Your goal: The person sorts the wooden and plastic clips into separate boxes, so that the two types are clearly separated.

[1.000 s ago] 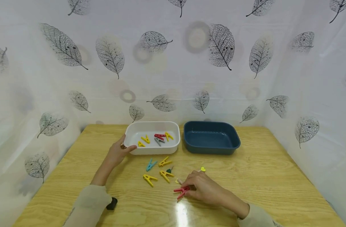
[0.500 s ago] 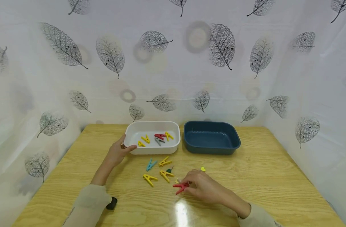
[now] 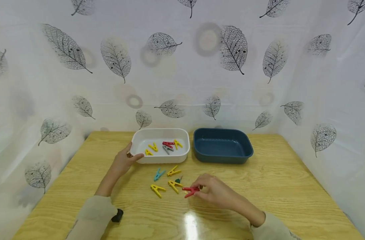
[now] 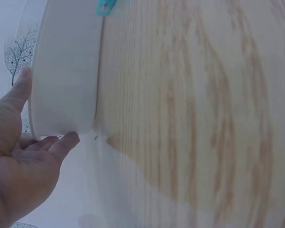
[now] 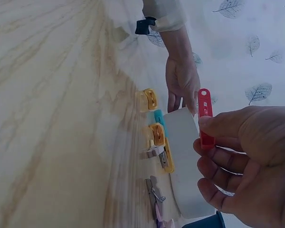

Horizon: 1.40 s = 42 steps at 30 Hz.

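Observation:
In the head view my right hand (image 3: 215,191) pinches a red clothespin (image 3: 190,191) just above the table, its legs pointing left. The right wrist view has this red clothespin (image 5: 206,118) between thumb and fingertips. My left hand (image 3: 124,160) grips the white bin (image 3: 160,159) at its near left corner, with the thumb (image 4: 20,88) at the rim and the fingers against the end wall. Inside that bin lie yellow clothespins (image 3: 153,147), a red one (image 3: 168,144) and a grey one (image 3: 168,150). Loose yellow clothespins (image 3: 157,190) and a blue one (image 3: 159,174) lie in front.
A dark blue bin (image 3: 222,160) stands right of the white one, with nothing seen inside. A small dark green piece (image 3: 178,181) lies beside the yellow clothespins. My right hand partly hides small items under it. A leaf-patterned curtain (image 3: 176,66) encloses the table (image 3: 275,186).
My right hand has lifted the red clothespin and carried it away from me, up in the head view. The left hand has stayed on the white bin.

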Each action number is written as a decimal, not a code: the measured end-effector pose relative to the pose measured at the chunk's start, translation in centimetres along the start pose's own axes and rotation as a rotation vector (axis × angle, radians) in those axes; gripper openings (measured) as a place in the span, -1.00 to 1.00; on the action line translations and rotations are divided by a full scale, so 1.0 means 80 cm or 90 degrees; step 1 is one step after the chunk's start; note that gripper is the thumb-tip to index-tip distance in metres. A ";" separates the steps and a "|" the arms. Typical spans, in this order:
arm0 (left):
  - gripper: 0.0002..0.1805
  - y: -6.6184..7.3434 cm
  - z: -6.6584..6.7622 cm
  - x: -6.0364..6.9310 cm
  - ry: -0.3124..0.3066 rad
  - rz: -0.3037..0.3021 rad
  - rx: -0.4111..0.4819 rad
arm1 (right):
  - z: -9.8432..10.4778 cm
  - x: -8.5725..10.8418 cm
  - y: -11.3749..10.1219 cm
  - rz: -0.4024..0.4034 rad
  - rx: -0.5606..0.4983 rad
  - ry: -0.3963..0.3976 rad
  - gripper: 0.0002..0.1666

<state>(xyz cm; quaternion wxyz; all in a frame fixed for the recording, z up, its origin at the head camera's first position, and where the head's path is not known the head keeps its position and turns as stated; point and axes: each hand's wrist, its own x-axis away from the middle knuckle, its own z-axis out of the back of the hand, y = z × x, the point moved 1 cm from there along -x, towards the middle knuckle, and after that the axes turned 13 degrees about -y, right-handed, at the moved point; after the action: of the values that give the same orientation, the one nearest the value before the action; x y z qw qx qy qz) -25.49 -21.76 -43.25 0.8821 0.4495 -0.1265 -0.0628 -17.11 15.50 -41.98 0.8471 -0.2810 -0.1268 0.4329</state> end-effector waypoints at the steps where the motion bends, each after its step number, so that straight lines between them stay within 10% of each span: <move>1: 0.04 0.000 0.000 0.000 0.000 0.000 0.000 | 0.001 0.000 0.000 0.001 0.001 0.002 -0.85; 42: 0.04 -0.002 0.000 -0.001 0.002 -0.007 -0.022 | 0.044 -0.038 -0.002 -0.025 -0.009 0.108 -0.88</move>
<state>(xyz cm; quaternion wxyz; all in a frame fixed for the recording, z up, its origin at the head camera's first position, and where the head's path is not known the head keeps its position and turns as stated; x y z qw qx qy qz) -25.57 -21.87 -43.39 0.8895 0.4352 -0.1212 -0.0690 -20.41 14.24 -38.91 0.8612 -0.3197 -0.0631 0.3901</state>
